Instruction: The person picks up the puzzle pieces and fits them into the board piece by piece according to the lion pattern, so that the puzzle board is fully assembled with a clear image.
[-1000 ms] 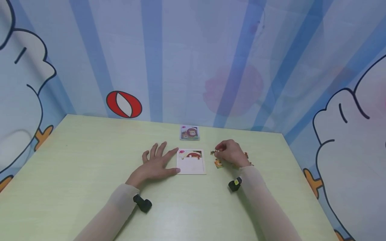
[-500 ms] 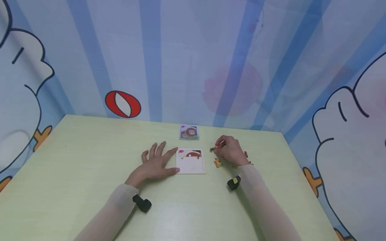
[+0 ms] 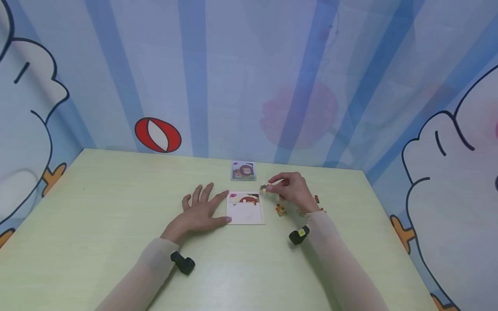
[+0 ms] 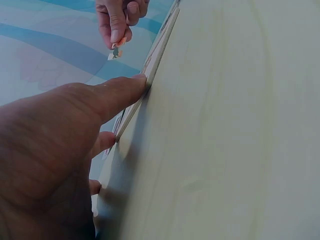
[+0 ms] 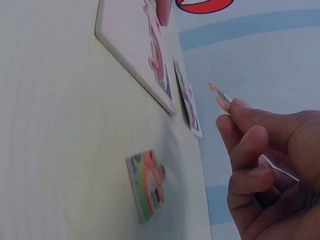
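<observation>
A white puzzle board [image 3: 245, 215] lies mid-table, with pieces along its top showing a flower and a brown-red mane. My left hand [image 3: 200, 214] has its fingers spread at the board's left side; index fingertip and thumb touch that edge. Thumb and index finger of my right hand [image 3: 292, 190] pinch a small jigsaw piece [image 5: 220, 97], raised off the table near the board's top right corner. Part of that piece is hidden by the fingertips. Below this hand lies a loose orange-and-green jigsaw piece [image 5: 145, 186].
Behind the board sits a square picture card [image 3: 243, 171] with a lion on it. More loose pieces [image 3: 316, 198] lie partly hidden under the right hand and wrist. A blue striped cloth backdrop [image 3: 225, 86] rises at the table's far edge.
My right hand has lifted the pinched jigsaw piece from the loose pieces and moved it left, towards the board's top right corner. The left hand has stayed at the board's edge.
</observation>
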Demonstrator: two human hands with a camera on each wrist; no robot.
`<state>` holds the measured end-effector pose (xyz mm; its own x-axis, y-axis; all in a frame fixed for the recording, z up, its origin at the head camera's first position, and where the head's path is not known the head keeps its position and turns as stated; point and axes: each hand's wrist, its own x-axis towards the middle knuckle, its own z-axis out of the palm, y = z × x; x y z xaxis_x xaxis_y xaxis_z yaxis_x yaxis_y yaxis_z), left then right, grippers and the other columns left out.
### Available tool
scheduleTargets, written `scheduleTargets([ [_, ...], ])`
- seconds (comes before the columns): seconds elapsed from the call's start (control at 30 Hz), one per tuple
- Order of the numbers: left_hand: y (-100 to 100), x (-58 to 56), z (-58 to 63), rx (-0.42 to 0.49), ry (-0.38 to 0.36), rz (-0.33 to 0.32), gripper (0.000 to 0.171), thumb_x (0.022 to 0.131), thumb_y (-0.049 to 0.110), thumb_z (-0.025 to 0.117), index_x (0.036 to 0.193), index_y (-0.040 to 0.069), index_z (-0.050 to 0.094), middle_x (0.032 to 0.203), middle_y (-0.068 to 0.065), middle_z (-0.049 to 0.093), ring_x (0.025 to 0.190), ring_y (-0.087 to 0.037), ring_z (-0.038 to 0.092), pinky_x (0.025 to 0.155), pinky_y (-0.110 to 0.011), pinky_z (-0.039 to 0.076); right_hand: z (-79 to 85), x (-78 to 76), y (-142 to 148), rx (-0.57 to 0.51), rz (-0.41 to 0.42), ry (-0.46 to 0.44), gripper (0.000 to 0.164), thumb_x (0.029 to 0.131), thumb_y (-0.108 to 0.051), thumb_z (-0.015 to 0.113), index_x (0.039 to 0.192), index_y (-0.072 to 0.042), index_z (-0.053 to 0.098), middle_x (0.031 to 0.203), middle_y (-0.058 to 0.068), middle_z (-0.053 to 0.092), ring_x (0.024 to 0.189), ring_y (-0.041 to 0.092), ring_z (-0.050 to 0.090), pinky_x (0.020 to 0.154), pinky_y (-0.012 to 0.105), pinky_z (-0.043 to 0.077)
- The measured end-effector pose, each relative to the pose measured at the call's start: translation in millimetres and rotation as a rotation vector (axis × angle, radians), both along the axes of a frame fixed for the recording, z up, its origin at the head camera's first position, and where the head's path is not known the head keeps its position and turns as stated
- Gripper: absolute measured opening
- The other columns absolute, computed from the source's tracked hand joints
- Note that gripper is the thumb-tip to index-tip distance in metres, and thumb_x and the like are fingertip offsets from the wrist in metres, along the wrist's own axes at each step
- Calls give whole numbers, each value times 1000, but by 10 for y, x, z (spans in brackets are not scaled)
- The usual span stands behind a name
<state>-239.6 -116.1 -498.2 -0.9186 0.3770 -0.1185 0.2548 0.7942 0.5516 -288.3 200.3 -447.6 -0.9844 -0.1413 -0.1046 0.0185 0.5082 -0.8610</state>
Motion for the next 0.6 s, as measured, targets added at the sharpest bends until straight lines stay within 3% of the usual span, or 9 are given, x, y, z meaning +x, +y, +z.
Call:
scheduleTargets([
  [0.13,-1,7,6,-2,-1,2,88,97,59,67,171,30,29,183,-18,0,167,-50,-11,125,-79,-6,-17,35,-66,-63,41,-15,24,95,-24,84,116,-13,82,70,14,68,56,26,51,60,36,45],
  [0.3,2,8,10,-3,-8,1,88,97,59,67,171,30,29,183,-18,-1,167,-50,-11,125,-79,-6,-29,86,-171,-123,81,-68,24,96,-23,83,117,-11,82,70,10,70,54,21,43,57,35,39],
  [0.47,6,2,12,-10,-7,2,87,97,60,67,171,31,30,183,-17,-1,167,-50,-12,125,-79,-6,-34,122,-328,-97,77,-95,21,95,-24,84,114,-14,84,73,9,71,54,19,44,54,33,34],
  [0.6,3,-12,-1,-14,-7,3,88,97,62,66,171,31,30,183,-18,0,167,-50,-12,125,-79,-6,-68,134,-460,-55,76,-87,18,94,-21,85,110,-14,85,68,3,66,56,16,49,54,29,37],
])
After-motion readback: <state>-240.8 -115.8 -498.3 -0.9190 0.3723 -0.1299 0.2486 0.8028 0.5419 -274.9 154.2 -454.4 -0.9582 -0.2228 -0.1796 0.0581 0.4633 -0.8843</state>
